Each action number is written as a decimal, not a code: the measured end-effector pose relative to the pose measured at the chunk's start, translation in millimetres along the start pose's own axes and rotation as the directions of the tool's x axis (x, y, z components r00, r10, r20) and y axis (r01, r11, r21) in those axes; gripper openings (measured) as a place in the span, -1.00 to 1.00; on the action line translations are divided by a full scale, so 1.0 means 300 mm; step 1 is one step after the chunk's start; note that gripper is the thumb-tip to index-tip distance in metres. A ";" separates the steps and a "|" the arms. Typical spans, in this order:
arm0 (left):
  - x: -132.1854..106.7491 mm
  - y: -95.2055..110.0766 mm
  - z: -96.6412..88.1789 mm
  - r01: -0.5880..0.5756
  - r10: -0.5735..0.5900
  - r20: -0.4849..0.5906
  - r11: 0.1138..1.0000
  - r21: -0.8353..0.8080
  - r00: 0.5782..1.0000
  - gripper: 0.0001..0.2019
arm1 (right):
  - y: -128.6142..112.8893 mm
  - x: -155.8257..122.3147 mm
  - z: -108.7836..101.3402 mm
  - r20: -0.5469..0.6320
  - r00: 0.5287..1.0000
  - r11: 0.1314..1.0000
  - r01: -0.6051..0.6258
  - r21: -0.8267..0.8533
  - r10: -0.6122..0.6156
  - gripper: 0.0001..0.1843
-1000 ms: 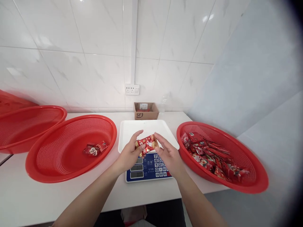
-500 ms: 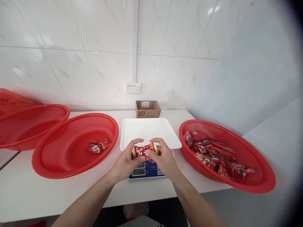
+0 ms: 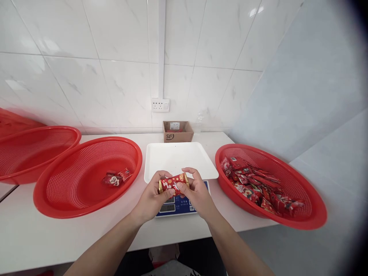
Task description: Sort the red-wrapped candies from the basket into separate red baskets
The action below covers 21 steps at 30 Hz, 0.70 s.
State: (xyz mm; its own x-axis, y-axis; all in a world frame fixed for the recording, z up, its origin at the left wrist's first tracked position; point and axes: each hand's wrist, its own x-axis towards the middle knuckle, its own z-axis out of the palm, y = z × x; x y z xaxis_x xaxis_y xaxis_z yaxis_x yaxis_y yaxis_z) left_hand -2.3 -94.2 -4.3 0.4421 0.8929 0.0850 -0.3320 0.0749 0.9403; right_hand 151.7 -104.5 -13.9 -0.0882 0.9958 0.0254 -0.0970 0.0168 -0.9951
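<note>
Between both hands is a red candy packet (image 3: 172, 183) with gold ends and white lettering. My left hand (image 3: 152, 198) pinches its left end, and my right hand (image 3: 198, 195) grips the right end, thumbs on the front face. The packet is held above a digital scale (image 3: 179, 207), whose blue panel and displays are partly covered by my hands. Behind it lies the scale's white tray (image 3: 178, 155), with nothing on it but tiny specks. To the left, a red basket (image 3: 71, 199) holds a few red packets (image 3: 115, 178). A red basket (image 3: 313, 211) at the right contains many red packets (image 3: 258, 184).
A cardboard box (image 3: 178, 132) stands behind the scale against the tiled wall, below a power socket (image 3: 160, 105). Another red basket (image 3: 37, 153) sits at the far left. A clear plastic item (image 3: 200, 120) is beside the box. The white table (image 3: 115, 237) ends close to my body.
Both hands still hold the candy packet, which has tilted slightly, and the right fingers have shifted on its end. The whole view has moved slightly.
</note>
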 end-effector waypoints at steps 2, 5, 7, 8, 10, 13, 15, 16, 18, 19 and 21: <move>-0.002 0.005 0.001 -0.016 0.016 0.008 1.000 0.008 1.000 -0.66 | 0.007 0.005 -0.002 0.032 0.999 1.000 -0.028 -0.013 0.029 -0.46; -0.003 0.012 -0.002 -0.001 0.001 0.020 1.000 0.022 1.000 -0.61 | 0.015 0.006 0.001 0.057 0.998 0.999 -0.039 -0.025 0.040 -0.48; -0.003 0.020 -0.016 0.018 -0.018 -0.001 0.996 0.087 1.000 -0.54 | 0.011 0.002 0.002 0.052 0.998 0.999 -0.029 -0.039 0.031 -0.48; -0.004 0.028 -0.030 0.007 -0.001 -0.039 0.988 0.152 0.999 -0.52 | 0.006 -0.001 0.001 0.049 0.999 0.998 -0.019 -0.053 0.021 -0.49; -0.007 0.055 -0.071 -0.055 0.119 -0.165 0.935 0.350 0.979 -0.54 | -0.010 -0.008 -0.013 0.039 0.999 0.995 0.011 -0.102 -0.007 -0.49; -0.018 0.124 -0.161 0.007 0.351 -0.370 0.717 0.697 0.860 -0.53 | -0.036 -0.015 -0.073 -0.033 0.995 0.967 0.080 -0.241 -0.091 -0.49; -0.035 0.170 -0.227 0.244 0.385 -0.479 0.519 0.819 0.789 -0.49 | -0.048 -0.018 -0.144 -0.122 0.977 0.919 0.116 -0.378 -0.174 -0.50; -0.048 0.187 -0.258 0.357 0.383 -0.509 0.402 0.843 0.771 -0.47 | -0.052 -0.019 -0.187 -0.167 0.962 0.883 0.119 -0.453 -0.216 -0.51; -0.085 0.197 -0.310 0.472 0.382 -0.500 0.170 0.865 0.777 -0.42 | -0.055 -0.025 -0.281 -0.257 0.927 0.800 0.069 -0.596 -0.272 -0.53; -0.108 0.189 -0.332 0.486 0.368 -0.482 0.089 0.869 0.795 -0.39 | -0.054 -0.030 -0.330 -0.295 0.913 0.751 0.018 -0.660 -0.282 -0.54; -0.158 0.156 -0.367 0.474 0.291 -0.461 0.028 0.880 0.839 -0.39 | -0.047 -0.043 -0.424 -0.351 0.897 0.651 -0.098 -0.752 -0.270 -0.56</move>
State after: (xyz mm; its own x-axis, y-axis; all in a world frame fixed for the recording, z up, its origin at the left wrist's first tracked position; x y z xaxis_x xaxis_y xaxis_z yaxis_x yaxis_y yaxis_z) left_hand -130.5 -84.2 -0.6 -0.1096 0.9750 0.1930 0.9337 0.0344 0.3565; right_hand 280.2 -106.1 -12.4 0.2947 0.9201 0.2581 0.6914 -0.0189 -0.7222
